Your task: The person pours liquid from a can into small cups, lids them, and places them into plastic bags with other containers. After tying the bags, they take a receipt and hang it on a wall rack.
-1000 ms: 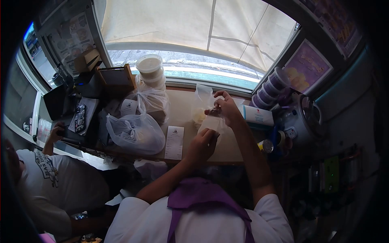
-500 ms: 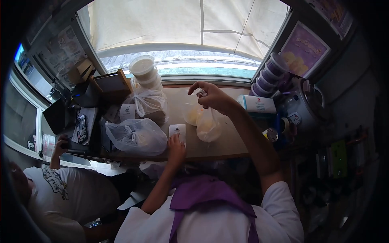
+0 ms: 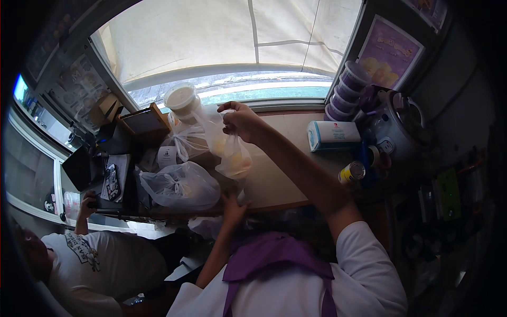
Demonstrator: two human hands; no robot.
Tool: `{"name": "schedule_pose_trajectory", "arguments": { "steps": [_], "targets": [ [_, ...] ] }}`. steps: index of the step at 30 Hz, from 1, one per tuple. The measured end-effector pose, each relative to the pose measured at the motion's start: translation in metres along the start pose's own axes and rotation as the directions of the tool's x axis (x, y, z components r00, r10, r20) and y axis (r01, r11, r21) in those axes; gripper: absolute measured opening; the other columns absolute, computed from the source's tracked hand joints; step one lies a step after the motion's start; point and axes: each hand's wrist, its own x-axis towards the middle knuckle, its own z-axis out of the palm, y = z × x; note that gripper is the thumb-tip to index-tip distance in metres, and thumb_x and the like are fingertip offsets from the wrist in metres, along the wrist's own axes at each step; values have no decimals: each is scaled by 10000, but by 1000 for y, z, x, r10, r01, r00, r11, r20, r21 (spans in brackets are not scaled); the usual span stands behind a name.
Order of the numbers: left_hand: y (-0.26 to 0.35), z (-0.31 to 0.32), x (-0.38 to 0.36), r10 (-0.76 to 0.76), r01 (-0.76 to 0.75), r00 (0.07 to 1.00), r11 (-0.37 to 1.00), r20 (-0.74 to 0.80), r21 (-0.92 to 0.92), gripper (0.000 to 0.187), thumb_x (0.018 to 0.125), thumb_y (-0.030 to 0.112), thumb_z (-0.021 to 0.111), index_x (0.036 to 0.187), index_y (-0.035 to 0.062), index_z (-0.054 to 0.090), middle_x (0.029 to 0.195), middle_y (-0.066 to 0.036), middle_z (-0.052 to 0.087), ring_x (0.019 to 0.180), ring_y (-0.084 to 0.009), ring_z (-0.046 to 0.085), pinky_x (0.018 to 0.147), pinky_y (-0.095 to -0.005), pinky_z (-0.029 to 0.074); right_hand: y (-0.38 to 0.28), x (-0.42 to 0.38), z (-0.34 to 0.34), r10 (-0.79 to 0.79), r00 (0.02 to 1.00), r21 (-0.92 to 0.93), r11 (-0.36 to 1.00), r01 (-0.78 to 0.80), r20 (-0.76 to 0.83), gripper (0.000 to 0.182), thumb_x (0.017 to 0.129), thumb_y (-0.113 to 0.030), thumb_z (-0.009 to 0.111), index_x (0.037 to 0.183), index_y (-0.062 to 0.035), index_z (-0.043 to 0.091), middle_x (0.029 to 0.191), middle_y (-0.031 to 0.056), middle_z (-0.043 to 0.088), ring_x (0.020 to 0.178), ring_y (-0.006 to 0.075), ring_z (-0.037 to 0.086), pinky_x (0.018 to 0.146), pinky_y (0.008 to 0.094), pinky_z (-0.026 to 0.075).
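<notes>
My right hand is closed on the top of a clear plastic bag with pale yellow contents. The bag hangs over the counter beside the tied white bags. Down at the counter's front edge, my left hand has a small white paper slip between its fingers, seen nearly edge-on. Just left of that hand rests a knotted plastic bag. Behind it stands another tied bag with a printed label beside it.
White-lidded tubs stand by the window. Purple tubs, a wipes-like packet, a yellow can and a large cooker occupy the right. A co-worker stands at left beside a phone.
My right hand has carried the clear bag leftward toward the tied bags. My left hand has drawn the paper slip, which lay flat, toward the counter's front edge and tilted it.
</notes>
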Motion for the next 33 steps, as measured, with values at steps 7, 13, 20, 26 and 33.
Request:
{"name": "schedule_pose_trajectory", "arguments": {
  "steps": [7,13,20,26,33],
  "targets": [
    [16,-38,-25,-39,104,989,865,140,-491,891,645,157,813,1387,65,329,1232,-249,490,1190,-366,484,1011,-386,388,20,4,-4,-105,994,30,994,106,-30,309,743,37,528,1048,-17,513,748,56,494,630,139,522,692,348,576],
    [50,-95,-58,-149,334,923,770,356,-544,915,632,151,835,1389,64,330,1314,-248,445,1104,-303,559,940,-364,446,43,-43,-20,-704,689,-664,600,447,-172,505,915,-356,560,1292,-60,401,1093,166,448,923,234,508,821,350,438],
    [35,-116,-81,-149,405,902,619,406,-673,510,826,32,626,1302,17,443,1291,-183,502,1019,-203,599,872,-294,480,220,-61,-79,-575,799,-625,692,361,-175,886,703,-84,655,1451,-77,179,1344,271,339,1257,414,353,1057,467,309],
    [8,-109,-93,-171,472,871,551,460,-689,407,835,22,501,1241,1,511,951,-118,660,846,-146,626,779,-244,485,249,-51,-46,-460,870,-668,705,237,-177,898,679,-34,623,1445,-35,154,1324,268,360,1276,413,349,1058,415,332],
    [1,-78,-93,-131,656,688,531,713,-536,403,820,-11,529,1223,3,528,982,-118,650,850,-152,619,786,-246,485,225,-100,-60,-481,872,-638,700,321,-90,562,759,2,581,1296,-77,437,1203,193,509,1129,376,492,958,427,403]
  ]
}}
